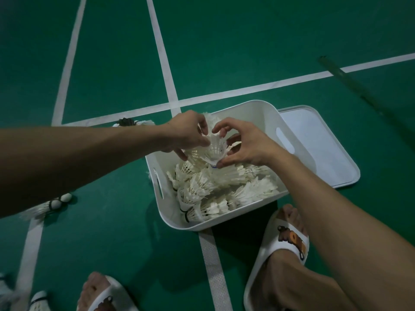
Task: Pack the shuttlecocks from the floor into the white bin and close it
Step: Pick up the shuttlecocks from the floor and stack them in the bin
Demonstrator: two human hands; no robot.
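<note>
A bunch of shuttlecocks (211,151) is held by both hands (224,144) over the white bin (265,113). Fingers are curled loosely around the feathers. A low, gentle release is advised, so nothing spills.

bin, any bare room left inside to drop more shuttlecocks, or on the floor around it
Inside the bin, the near half is crowded with shuttlecocks; both hands, left and right, fill the far half. Bare green floor lies left of the bin, bordered by stray shuttlecocks. The lid covers the right side; a sandal crowds the near corner.
</note>
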